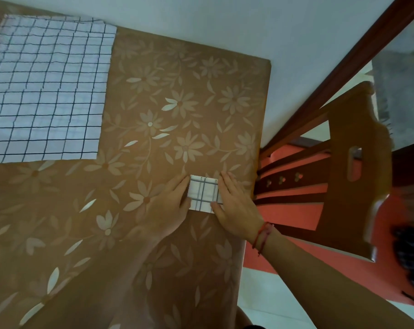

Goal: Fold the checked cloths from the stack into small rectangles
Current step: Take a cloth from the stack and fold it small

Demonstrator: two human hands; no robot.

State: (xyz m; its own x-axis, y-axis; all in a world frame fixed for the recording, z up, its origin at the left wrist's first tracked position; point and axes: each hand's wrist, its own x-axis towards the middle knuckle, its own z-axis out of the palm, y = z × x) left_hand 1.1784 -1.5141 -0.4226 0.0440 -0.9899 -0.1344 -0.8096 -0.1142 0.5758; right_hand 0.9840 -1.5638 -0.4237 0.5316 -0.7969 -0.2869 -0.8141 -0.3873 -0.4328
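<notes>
White folded cloth [203, 193] sits by the table [177, 91]'s right edge.
Fingers flat, the left hand [168, 205] and right hand [234, 203] press its sides; the stack [44, 91] lies far left, well apart.

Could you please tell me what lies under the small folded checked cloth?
The folded cloth lies on the brown flowered tablecloth; the left hand and right hand touch its sides. Anything directly beneath is covered.

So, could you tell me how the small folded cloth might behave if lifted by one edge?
The folded cloth is thin fabric, so it would probably flop and unfold once lifted. It looks light and may slide on the glossy tablecloth.
</notes>
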